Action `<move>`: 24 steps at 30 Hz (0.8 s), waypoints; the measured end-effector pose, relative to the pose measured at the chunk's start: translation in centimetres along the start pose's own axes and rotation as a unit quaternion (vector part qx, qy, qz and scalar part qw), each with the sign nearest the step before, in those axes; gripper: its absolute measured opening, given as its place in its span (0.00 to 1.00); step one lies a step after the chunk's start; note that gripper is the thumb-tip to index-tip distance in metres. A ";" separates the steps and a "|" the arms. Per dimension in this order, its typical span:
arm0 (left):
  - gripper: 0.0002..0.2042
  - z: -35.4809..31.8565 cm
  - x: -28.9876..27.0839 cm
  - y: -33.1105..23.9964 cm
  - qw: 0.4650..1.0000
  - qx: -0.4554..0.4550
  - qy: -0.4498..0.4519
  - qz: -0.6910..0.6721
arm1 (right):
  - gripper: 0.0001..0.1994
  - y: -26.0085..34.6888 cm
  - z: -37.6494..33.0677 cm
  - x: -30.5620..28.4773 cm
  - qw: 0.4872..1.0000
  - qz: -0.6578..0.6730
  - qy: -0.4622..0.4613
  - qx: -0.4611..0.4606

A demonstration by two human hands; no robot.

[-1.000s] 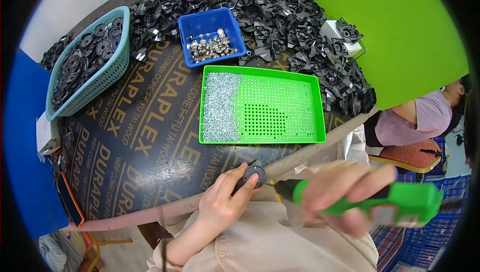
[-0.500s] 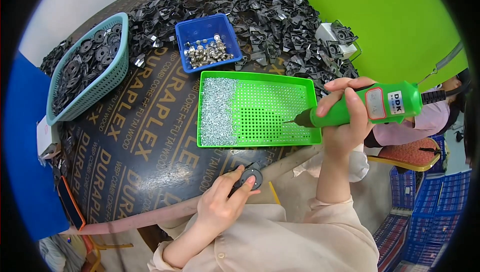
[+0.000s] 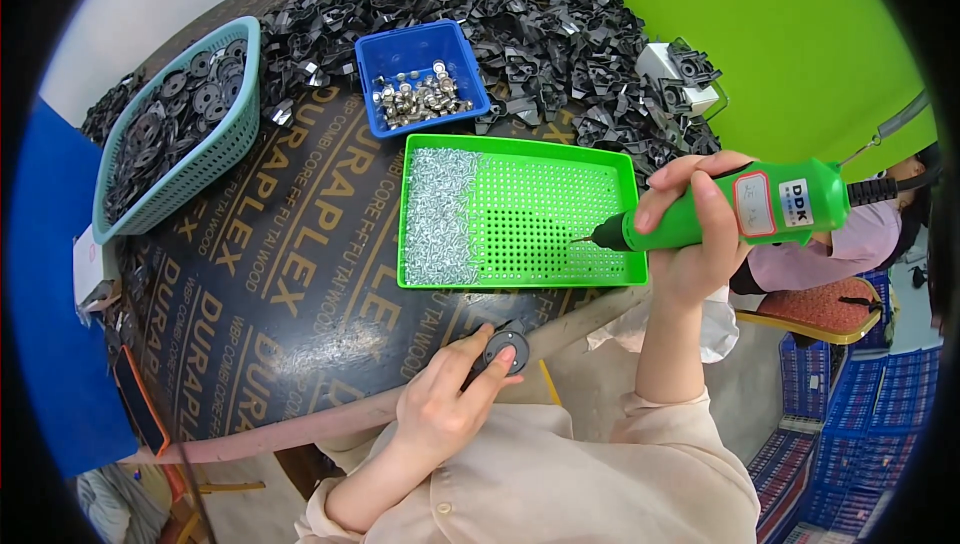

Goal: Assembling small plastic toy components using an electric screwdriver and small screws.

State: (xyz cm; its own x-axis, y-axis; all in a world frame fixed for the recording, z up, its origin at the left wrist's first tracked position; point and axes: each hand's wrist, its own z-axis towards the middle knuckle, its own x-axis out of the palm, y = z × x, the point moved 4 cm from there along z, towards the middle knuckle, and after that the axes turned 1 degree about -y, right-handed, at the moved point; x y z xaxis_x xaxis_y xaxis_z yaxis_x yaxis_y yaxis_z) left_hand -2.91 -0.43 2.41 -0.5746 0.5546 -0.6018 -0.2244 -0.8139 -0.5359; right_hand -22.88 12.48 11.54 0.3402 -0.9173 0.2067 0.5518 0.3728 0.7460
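On the counter (image 3: 310,339), a tray (image 3: 545,176) is holding screws (image 3: 440,219) in its left end, an electric screwdriver (image 3: 770,206) hovering over its right. Behind the tray, a bin (image 3: 412,45) is sitting, a basket (image 3: 195,184) to its left, heaped parts (image 3: 550,34) behind it.

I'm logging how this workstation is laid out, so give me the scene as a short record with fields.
Left hand: holds a round-topped black part near the table edge
Right hand: grips a green corded screwdriver, tip over the green tray; contact unclear
Tray: silver screws at left, perforated surface at right
Blue bin: small silver parts
Teal basket: black discs
Far side: heaped black pieces
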 end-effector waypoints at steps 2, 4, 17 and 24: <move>0.23 -0.1 0.1 0.1 1.000 0.001 -0.001 0.000 | 0.09 0.1 0.0 0.1 1.000 -0.022 0.002 -0.007; 0.22 -0.1 0.2 0.3 1.000 0.001 -0.003 0.001 | 0.09 0.5 0.1 0.2 0.999 -0.043 0.006 -0.013; 0.16 -0.5 0.1 0.6 0.999 0.019 0.034 0.003 | 0.13 6.3 -5.4 4.6 0.959 0.140 0.239 0.057; 0.15 -0.1 -0.1 0.3 0.999 0.018 0.040 0.016 | 0.15 6.3 -6.4 5.2 0.958 0.160 0.212 0.112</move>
State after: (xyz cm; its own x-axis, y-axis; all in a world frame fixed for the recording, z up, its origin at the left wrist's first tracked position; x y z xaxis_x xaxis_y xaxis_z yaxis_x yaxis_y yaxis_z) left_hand -2.80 -0.69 2.27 -0.5168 0.5392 -0.6649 -0.2355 -0.8363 -0.4951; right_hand -12.77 10.96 13.21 0.7693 -0.6042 0.2079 0.2061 0.5426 0.8143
